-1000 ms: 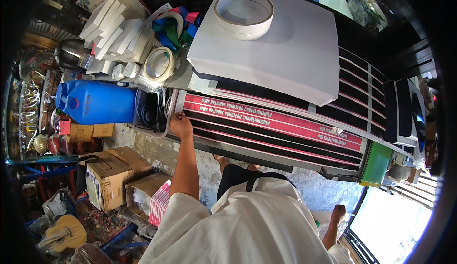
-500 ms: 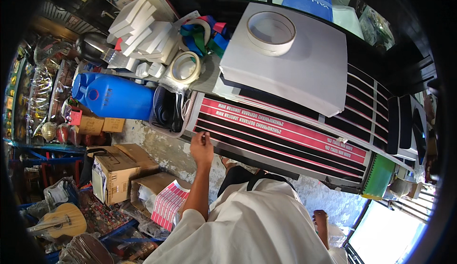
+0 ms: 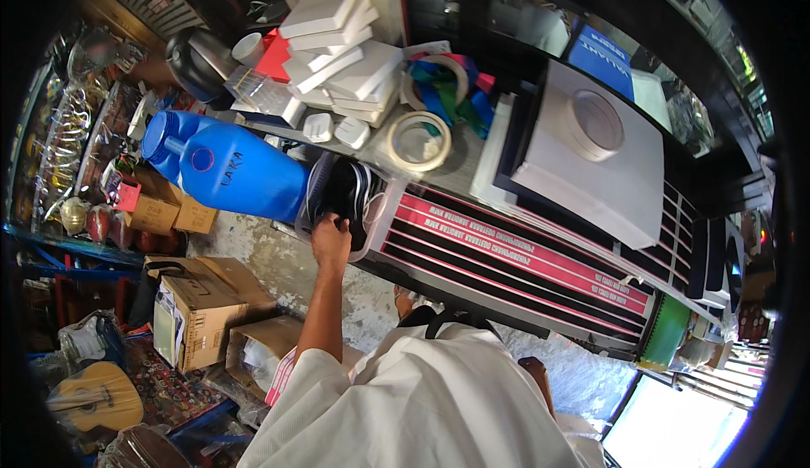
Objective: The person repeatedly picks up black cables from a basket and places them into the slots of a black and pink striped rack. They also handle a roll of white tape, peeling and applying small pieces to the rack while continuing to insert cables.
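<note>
My left hand [image 3: 332, 244] is closed, its fingers curled at the near edge of a clear plastic tub [image 3: 384, 219]. Inside the tub lie black things with pale stripes [image 3: 344, 190], and my fingertips reach the nearest of them. Whether I grip one is hidden. To the right of the tub, printed pink and black strips [image 3: 506, 253] lie in rows on the table. My right hand [image 3: 534, 373] hangs low beside my white shirt, dark and partly cut off by the cloth, so its fingers do not show clearly.
A blue jerrycan [image 3: 240, 169] stands left of the tub. Behind are stacked white boxes [image 3: 337, 46], a tape roll [image 3: 418, 141] and coloured ribbons [image 3: 447, 88]. Another tape roll [image 3: 597, 122] rests on a white stack [image 3: 582, 173]. Cardboard boxes [image 3: 207, 316] and a small guitar [image 3: 97, 396] sit lower left.
My left hand has moved forward and left, from the front edge of the strips to the tub. The view has shifted left; my right hand stays low at my side.
</note>
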Demonstrator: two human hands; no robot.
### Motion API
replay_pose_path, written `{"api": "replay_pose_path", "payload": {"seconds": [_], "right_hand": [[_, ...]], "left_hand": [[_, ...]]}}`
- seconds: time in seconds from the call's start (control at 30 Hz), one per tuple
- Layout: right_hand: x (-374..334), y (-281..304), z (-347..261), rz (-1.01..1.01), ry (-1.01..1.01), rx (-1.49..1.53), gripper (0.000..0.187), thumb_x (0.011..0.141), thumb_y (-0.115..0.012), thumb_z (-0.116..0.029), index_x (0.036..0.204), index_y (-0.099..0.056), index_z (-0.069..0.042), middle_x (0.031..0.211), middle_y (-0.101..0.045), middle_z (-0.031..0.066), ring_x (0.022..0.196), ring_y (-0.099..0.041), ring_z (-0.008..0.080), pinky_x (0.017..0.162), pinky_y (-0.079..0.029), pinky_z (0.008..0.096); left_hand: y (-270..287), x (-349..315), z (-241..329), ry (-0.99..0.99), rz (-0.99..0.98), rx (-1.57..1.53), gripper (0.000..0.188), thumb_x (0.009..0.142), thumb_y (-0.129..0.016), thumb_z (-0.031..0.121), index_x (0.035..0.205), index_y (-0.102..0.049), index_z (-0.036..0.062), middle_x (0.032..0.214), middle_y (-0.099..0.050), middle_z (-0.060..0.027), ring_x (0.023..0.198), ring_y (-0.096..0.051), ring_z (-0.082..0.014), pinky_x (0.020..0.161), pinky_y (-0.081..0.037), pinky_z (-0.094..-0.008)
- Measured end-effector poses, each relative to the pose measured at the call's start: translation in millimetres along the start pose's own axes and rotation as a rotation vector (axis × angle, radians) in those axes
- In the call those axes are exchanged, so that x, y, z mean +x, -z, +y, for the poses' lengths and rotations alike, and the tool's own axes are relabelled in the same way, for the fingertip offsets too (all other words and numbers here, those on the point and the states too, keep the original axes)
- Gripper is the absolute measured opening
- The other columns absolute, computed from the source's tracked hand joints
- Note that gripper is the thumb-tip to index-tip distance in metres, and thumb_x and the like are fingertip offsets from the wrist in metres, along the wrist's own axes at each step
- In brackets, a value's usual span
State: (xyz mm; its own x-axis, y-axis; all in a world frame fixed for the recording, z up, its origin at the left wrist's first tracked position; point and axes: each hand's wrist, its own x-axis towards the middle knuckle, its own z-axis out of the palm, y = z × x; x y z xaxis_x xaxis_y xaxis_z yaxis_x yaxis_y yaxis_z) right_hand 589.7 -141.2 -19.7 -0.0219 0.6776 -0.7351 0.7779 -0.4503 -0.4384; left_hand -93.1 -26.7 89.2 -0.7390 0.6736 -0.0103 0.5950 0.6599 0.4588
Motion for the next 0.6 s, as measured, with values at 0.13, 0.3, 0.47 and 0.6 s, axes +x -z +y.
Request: {"api": "replay_pose_path", "payload": {"seconds": [0.13, 0.3, 0.47, 0.6], "right_hand": [[-9.7, -20.0, -52.3, 0.001, 0.081, -0.022, 0.027, 0.104, -0.067, -0.026, 0.111, -0.083, -0.005, 0.088, -0.083, 0.0129, 0.067, -0.078, 0.0193, 0.061, -0.063, 0.0371], [-16.7, -55.7, -70.6, 0.007, -0.012, -0.077, 0.025, 0.105, -0.066, -0.024, 0.109, -0.083, -0.005, 0.094, -0.084, 0.0140, 0.074, -0.082, 0.0195, 0.067, -0.066, 0.0381], [-18.2, -99.6, -54.7, -0.001, 0.073, -0.230, 0.019, 0.101, -0.071, -0.022, 0.111, -0.085, -0.014, 0.116, -0.083, 0.0146, 0.086, -0.084, 0.0224, 0.077, -0.068, 0.0407], [-27.5, -105.9, -59.1, -0.007, 0.134, -0.320, 0.020, 0.101, -0.071, -0.023, 0.112, -0.086, -0.016, 0.119, -0.083, 0.0146, 0.088, -0.084, 0.0242, 0.078, -0.067, 0.0409]], "left_hand": [[2.7, 15.9, -23.2, -0.234, -0.064, 0.077, 0.023, 0.097, -0.080, 0.021, 0.115, -0.079, 0.0064, 0.121, -0.075, -0.0190, 0.108, -0.075, -0.0422, 0.093, -0.061, -0.0514], [-8.0, 20.7, -24.6, -0.215, -0.142, 0.131, 0.018, 0.097, -0.075, 0.014, 0.112, -0.076, 0.0046, 0.121, -0.073, -0.0212, 0.102, -0.077, -0.0452, 0.089, -0.064, -0.0564], [-6.3, 19.6, -20.3, -0.268, -0.161, 0.130, 0.016, 0.097, -0.074, 0.012, 0.110, -0.072, 0.0027, 0.119, -0.070, -0.0246, 0.096, -0.077, -0.0497, 0.086, -0.064, -0.0584], [10.4, 18.4, -15.0, -0.251, -0.189, 0.013, 0.018, 0.099, -0.074, 0.014, 0.111, -0.071, 0.0014, 0.120, -0.070, -0.0252, 0.097, -0.077, -0.0495, 0.085, -0.064, -0.0591]]}}
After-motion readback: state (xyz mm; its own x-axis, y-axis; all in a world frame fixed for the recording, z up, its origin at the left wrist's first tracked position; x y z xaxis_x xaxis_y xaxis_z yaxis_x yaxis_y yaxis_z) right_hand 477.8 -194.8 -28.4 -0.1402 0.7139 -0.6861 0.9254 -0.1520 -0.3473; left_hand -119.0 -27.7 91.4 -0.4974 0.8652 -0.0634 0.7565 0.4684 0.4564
